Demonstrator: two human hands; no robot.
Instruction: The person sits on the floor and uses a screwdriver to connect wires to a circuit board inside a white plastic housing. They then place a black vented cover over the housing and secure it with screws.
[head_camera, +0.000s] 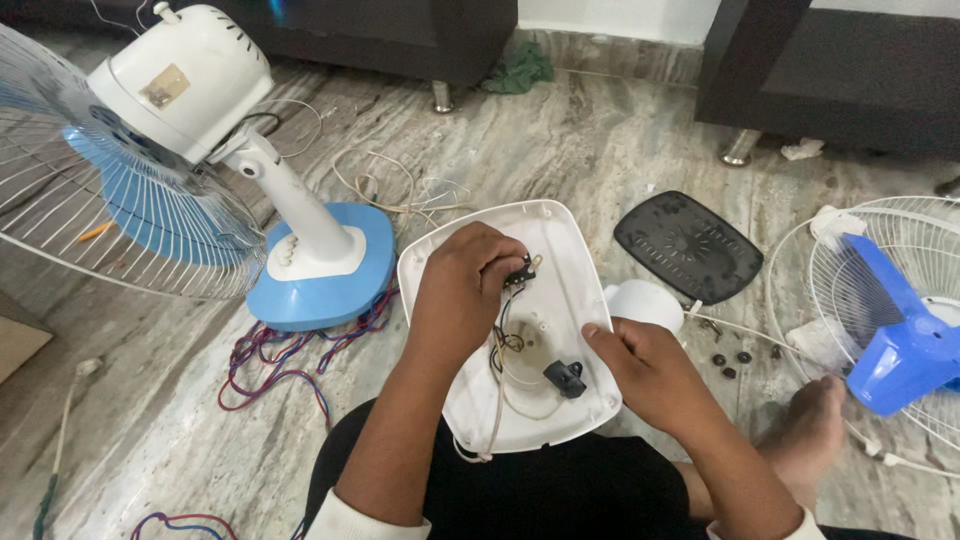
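Note:
A white plastic fan base shell (560, 250) lies upturned on my lap, its hollow side up, with thin wires and a small black part (566, 378) inside. My left hand (462, 290) is closed on a small black switch piece (521, 274) with wires hanging from it, above the shell's middle. The shell's right edge is gripped by my right hand (648, 372), thumb resting on the rim.
A white and blue table fan (190, 150) stands at the left on the marble floor. Red and blue wires (290, 355) trail beside its base. A black base cover (688, 246), several small screws (728, 360), and a second fan's cage with blue blades (890, 320) lie at the right. My bare foot (808, 425) rests nearby.

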